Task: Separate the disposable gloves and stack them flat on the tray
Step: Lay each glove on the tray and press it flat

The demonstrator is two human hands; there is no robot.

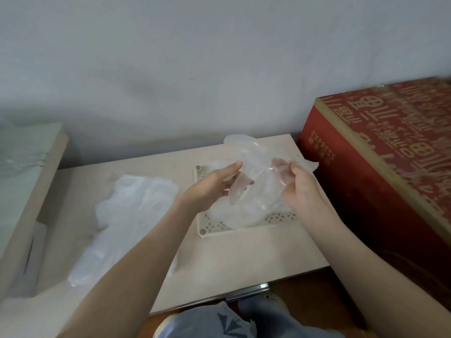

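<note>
Clear disposable glove (258, 167), centre-right of frame, is pinched by left hand (214, 186) and right hand (302, 186) above the perforated tray (244, 229).

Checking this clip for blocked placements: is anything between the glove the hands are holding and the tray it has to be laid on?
Nothing visible blocks it. The glove, held by the left hand and right hand, hangs directly above the tray; only clear gloves already lying there are beneath it. The red box stands off to the right.

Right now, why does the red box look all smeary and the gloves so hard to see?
In the head view, the red box is blurred near the frame edge; the clear glove over the tray is see-through and pale against the beige table.
</note>
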